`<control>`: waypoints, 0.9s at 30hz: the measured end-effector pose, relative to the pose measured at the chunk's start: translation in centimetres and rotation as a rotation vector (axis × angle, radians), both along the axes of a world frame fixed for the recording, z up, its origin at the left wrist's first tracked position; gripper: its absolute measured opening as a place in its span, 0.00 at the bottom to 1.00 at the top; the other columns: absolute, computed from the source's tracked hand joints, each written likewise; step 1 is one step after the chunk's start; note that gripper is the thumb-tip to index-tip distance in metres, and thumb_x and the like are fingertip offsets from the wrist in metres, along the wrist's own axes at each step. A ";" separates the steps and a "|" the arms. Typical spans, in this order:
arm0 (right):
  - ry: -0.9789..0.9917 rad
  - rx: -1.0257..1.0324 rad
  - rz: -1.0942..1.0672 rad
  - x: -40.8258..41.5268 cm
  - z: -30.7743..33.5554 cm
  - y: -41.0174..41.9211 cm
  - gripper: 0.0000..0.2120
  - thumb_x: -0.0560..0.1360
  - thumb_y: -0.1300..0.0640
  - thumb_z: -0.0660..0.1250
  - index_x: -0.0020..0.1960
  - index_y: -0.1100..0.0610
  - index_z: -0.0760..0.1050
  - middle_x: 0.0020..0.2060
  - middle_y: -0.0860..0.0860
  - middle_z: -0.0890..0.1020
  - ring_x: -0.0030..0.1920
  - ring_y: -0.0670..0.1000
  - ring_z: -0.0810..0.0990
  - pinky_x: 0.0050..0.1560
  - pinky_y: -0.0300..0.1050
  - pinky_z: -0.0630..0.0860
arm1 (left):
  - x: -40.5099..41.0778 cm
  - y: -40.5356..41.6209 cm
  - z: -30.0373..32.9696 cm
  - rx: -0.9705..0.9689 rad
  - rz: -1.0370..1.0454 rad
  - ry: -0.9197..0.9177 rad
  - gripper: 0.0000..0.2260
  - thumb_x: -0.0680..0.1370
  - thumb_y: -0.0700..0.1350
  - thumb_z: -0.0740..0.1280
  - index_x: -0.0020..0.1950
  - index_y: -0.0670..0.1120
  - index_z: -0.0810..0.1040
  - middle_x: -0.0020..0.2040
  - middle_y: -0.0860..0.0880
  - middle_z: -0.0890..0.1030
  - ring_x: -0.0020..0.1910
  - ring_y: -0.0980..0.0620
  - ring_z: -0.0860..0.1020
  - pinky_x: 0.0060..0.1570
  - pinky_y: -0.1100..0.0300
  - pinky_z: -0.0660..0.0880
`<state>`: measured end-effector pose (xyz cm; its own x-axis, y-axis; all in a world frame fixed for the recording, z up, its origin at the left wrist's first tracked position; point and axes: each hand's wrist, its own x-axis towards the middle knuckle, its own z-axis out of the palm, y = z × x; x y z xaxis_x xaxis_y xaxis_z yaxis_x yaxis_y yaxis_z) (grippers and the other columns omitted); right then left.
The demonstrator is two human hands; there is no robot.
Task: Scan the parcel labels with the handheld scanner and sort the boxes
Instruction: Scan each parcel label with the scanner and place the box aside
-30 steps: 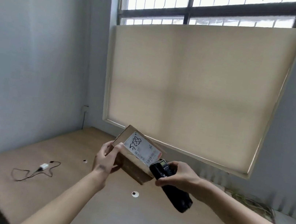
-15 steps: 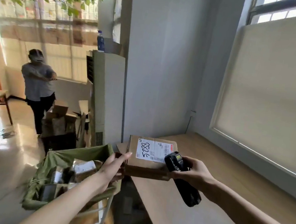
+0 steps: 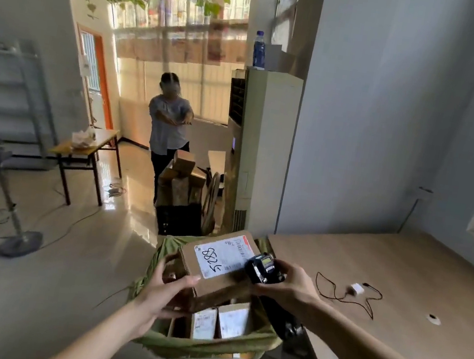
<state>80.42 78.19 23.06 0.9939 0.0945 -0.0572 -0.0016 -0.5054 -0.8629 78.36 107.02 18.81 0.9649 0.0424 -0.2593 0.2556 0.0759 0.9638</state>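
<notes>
A brown cardboard box with a white label marked 5288 hangs over the green fabric bin. My left hand holds the box at its left lower side, thumb on top. My right hand grips the black handheld scanner, whose head lies at the box's right edge beside the label. Inside the bin stand other small parcels with white labels.
A wooden table at the right carries a white charger with a black cable. A tall white cabinet stands behind the bin. A person stands by stacked boxes. A fan stand and a small table are at the left.
My view has swung left from the window toward the room. The box and scanner moved from above the table to over the green bin, with the label turned.
</notes>
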 end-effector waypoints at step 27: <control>0.317 -0.138 0.261 33.4 -21.9 18.0 0.31 0.54 0.45 0.83 0.56 0.47 0.83 0.43 0.42 0.85 0.43 0.40 0.83 0.42 0.34 0.78 | 26.4 9.2 -20.1 0.149 0.346 0.381 0.18 0.76 0.53 0.73 0.64 0.62 0.74 0.50 0.56 0.83 0.52 0.51 0.82 0.51 0.54 0.77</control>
<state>113.78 96.19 1.20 0.8689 0.3106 -0.3854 -0.1125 -0.6343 -0.7649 104.74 116.20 -1.24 0.7264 0.4044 -0.5557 0.5740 0.0876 0.8142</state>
